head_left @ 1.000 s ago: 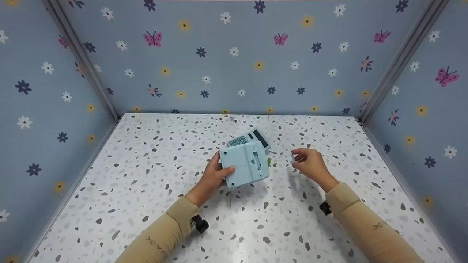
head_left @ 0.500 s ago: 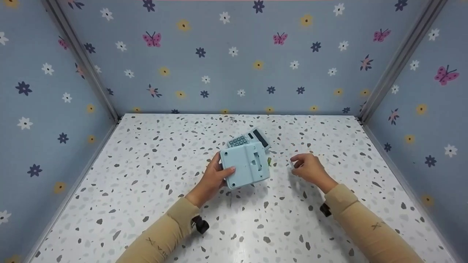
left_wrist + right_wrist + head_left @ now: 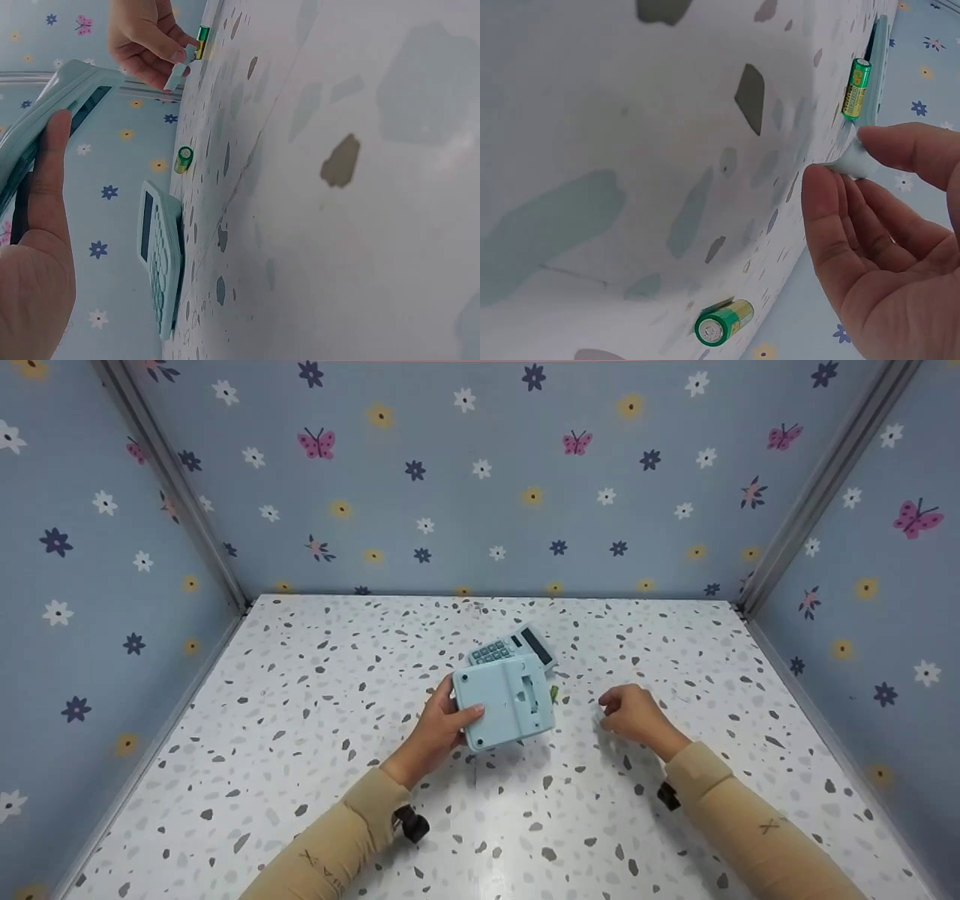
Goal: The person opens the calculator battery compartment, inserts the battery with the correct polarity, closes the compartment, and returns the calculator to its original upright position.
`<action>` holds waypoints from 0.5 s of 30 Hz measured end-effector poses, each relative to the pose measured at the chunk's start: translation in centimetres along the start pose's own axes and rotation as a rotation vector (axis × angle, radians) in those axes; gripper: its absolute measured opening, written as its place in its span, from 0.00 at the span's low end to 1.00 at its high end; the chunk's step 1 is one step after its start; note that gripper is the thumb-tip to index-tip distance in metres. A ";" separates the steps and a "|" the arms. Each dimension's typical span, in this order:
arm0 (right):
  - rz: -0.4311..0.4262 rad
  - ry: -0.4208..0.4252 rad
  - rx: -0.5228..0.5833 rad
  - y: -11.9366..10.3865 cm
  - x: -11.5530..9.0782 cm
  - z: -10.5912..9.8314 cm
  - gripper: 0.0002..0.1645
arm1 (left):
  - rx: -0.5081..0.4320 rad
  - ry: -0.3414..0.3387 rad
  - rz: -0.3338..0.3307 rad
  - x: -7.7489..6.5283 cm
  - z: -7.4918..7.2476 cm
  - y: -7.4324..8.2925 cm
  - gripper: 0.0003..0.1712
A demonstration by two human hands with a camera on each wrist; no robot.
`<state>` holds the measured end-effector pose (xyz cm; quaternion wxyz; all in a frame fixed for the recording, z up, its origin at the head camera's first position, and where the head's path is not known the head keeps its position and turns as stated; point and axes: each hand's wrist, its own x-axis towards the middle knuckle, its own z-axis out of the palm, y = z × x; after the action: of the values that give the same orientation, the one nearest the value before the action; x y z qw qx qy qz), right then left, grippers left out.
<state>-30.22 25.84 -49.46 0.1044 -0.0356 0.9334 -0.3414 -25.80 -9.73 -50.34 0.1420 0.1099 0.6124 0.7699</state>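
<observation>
My left hand [image 3: 435, 724] grips a light-blue calculator [image 3: 495, 705], its underside up with the battery slot [image 3: 531, 694] uncovered. Part of its dark screen [image 3: 91, 111] shows in the left wrist view. Thumb and fingers of my right hand [image 3: 634, 712] pinch a small pale-blue battery cover [image 3: 849, 161], low over the table to the right of the calculator. One green battery [image 3: 857, 90] lies between the two hands. Another green battery [image 3: 724, 322] lies on the table near my right hand; in the head view it is hidden.
A second pale-blue calculator [image 3: 529, 645] lies keys up on the speckled table [image 3: 337, 682], just behind the held one and partly covered by it in the head view. Blue flower-patterned panels [image 3: 480, 480] stand at the back and both sides.
My right hand has come down a little, nearer to me, with the battery cover still pinched. The left hand holds the calculator almost unmoved.
</observation>
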 end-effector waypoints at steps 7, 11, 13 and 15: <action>0.050 -0.055 -0.023 0.0 0.1 0.2 0.26 | 0.002 0.006 -0.008 0.0 -0.1 -0.1 0.44; 0.070 -0.081 -0.026 0.0 0.2 0.1 0.27 | 0.007 0.011 -0.012 -0.1 -0.1 -0.1 0.43; 0.080 -0.087 -0.032 0.0 0.2 0.1 0.27 | 0.008 0.009 -0.010 -0.1 -0.1 -0.1 0.43; 0.084 -0.092 -0.040 0.0 0.1 0.1 0.27 | 0.007 0.006 -0.009 -0.1 -0.1 -0.1 0.43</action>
<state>-30.34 25.77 -49.55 0.1605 -0.0142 0.9349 -0.3162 -25.77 -9.86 -50.44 0.1430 0.1053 0.6161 0.7674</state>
